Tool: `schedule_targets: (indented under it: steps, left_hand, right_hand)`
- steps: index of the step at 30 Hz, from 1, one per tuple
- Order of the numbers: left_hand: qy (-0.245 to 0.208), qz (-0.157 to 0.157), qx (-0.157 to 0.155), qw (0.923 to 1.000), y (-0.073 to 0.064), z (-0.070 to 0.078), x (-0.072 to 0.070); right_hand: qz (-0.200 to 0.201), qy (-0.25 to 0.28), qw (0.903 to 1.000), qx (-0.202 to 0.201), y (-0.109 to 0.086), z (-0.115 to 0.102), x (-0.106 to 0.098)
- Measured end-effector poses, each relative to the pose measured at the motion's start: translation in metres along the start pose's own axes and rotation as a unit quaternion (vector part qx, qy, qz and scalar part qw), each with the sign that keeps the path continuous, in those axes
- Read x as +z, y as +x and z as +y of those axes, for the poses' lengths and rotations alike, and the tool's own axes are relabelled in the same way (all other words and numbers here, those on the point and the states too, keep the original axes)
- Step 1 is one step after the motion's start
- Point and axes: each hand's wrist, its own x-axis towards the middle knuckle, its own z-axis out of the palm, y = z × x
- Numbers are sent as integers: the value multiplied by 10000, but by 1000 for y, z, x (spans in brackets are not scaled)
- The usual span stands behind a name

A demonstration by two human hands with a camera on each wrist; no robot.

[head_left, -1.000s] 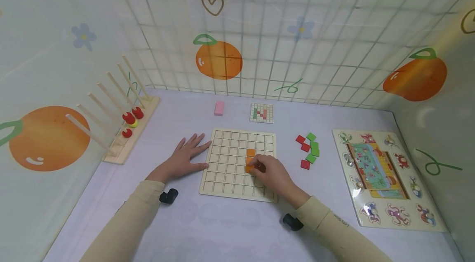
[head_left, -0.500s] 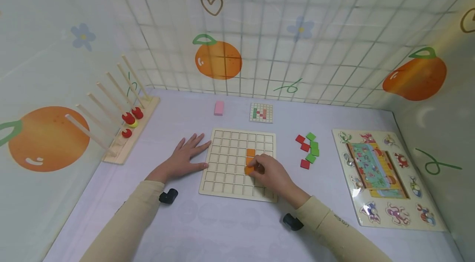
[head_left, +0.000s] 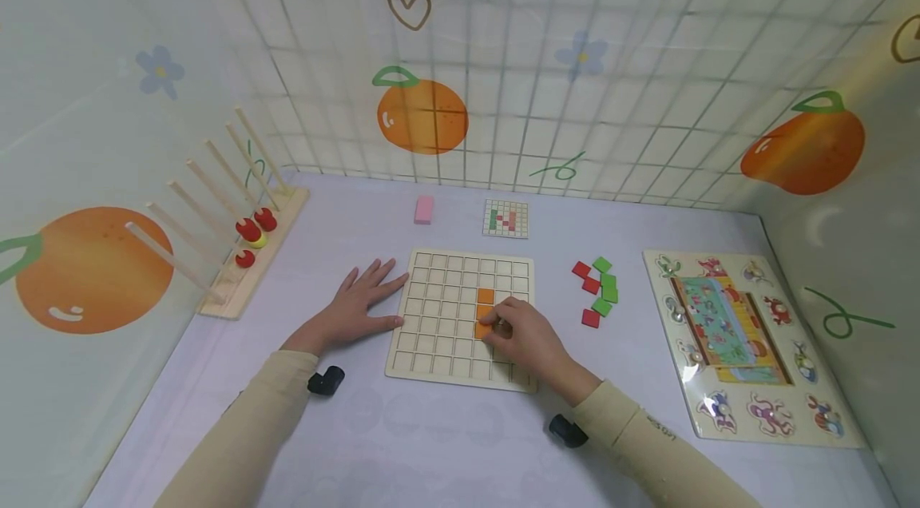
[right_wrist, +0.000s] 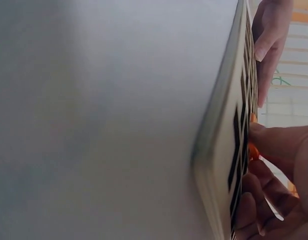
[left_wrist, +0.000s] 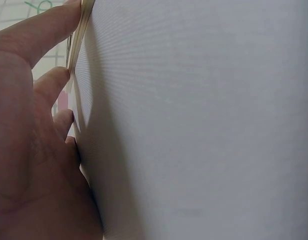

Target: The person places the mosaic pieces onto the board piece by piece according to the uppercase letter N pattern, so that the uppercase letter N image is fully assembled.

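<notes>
A pale wooden grid board (head_left: 438, 324) lies in the middle of the table. My left hand (head_left: 362, 307) rests flat with spread fingers, thumb and a fingertip at the board's left edge. Over the right half of the board, my right hand (head_left: 530, 339) pinches an orange square tile (head_left: 482, 331) low at the grid, its thumb and fingers partly hiding it. Another orange tile (head_left: 485, 296) sits in a cell just beyond. In the right wrist view, orange (right_wrist: 253, 151) shows between thumb and fingertip, close over the board's cells.
Loose red tiles (head_left: 591, 319) and green tiles (head_left: 609, 288) lie right of the board. Behind it are a patterned card (head_left: 506, 219) and a pink block (head_left: 424, 210). A peg rack (head_left: 251, 268) stands left, an animal puzzle (head_left: 747, 420) lies right. Black pieces (head_left: 327, 381) sit by both wrists.
The right fingertips and the pinched orange tile have shifted very slightly at the same place on the board. The left hand has stayed still.
</notes>
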Motion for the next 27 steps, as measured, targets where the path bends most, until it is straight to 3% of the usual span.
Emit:
schedule_targets:
  steps: [27]
  left_hand:
    - [7, 71, 27, 10000, 2, -2, 2]
  right_hand:
    - [96, 25, 9999, 75, -4, 2, 1]
